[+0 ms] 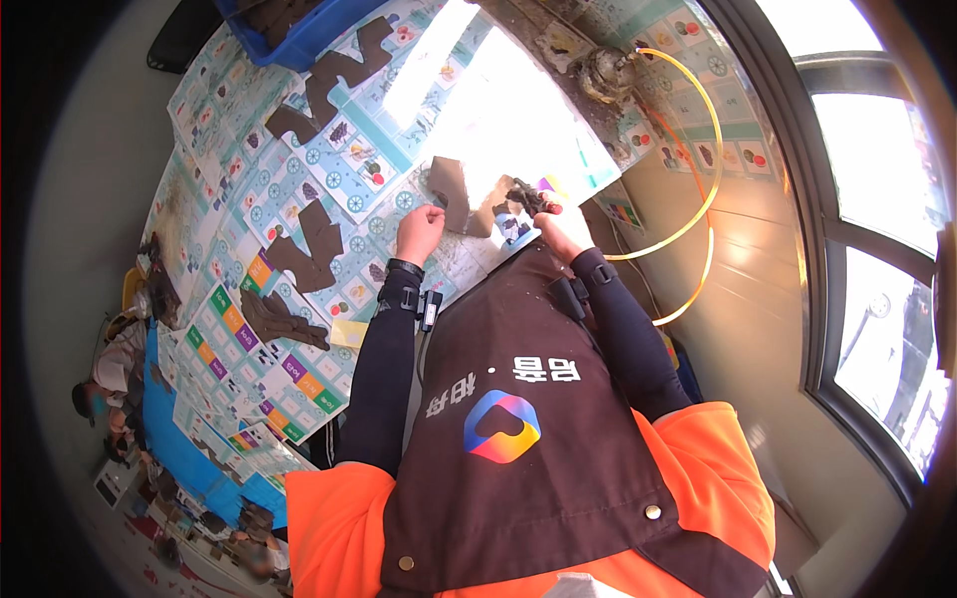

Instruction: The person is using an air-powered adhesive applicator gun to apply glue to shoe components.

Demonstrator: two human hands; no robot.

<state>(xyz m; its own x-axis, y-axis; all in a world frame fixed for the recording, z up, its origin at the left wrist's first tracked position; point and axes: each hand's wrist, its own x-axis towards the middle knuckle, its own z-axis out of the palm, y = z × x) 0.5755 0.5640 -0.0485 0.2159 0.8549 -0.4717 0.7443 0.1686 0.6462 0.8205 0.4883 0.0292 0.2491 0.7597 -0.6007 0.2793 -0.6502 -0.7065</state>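
On the bright part of the table lies a flat brown piece (452, 191) of leather or cloth with angular edges. My left hand (421, 233) is closed, its fingertips pinched at the piece's left edge. Beside the piece's right end, my right hand (564, 229) is wrapped round a dark, dirty tool (528, 199) whose kind I cannot make out. A small blue-and-white thing (514, 232), partly hidden, sits just below that tool. Glare washes out the table beyond both hands.
Similar brown cut pieces lie at the left, one zigzag row (324, 90) farther off and one piece (307, 249) nearer. Brown gloves (281, 321) rest near the table edge. A blue bin (289, 40) stands far left. A yellow hose (716, 140) loops from a grimy metal pot (606, 75) at right, beside windows.
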